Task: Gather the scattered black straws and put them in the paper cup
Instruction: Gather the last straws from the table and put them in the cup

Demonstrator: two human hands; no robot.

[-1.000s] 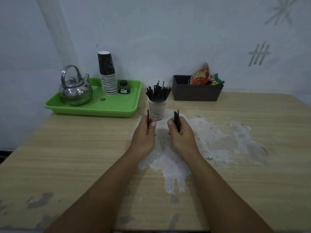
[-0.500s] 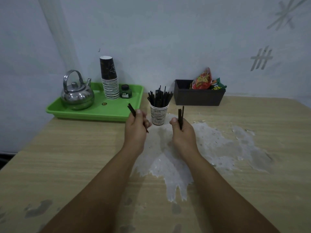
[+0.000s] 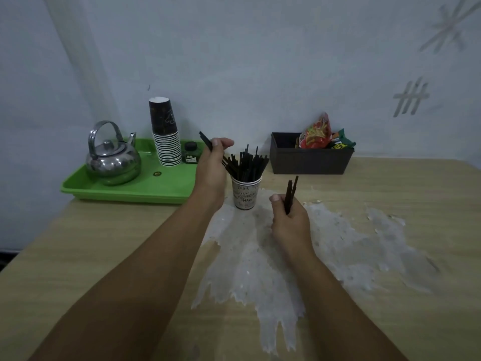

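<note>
Pale wood covers the table (image 3: 78, 243), with a large patch where the surface is peeled off to white, and a plain light wall stands behind it. Near the middle of the table stands the paper cup (image 3: 246, 192), upright, full of black straws (image 3: 246, 164) that stand on end and spread out a little like a fan at the top.

The left hand (image 3: 212, 165) is raised just left of the cup, beside the straws in it. Its fingers are closed around a held straw (image 3: 205, 139), which is tilted: the upper end points up and to the left, the lower end goes toward the cup.

The right hand (image 3: 287, 220) is lower, near the cup on its right side, closed in a fist around a small bundle of straws (image 3: 291, 192). Their long axis is almost vertical, leaning slightly right.

At the back left a green tray (image 3: 125, 190) carries a metal kettle (image 3: 113, 158) and a stack of cups (image 3: 165, 131).
</note>
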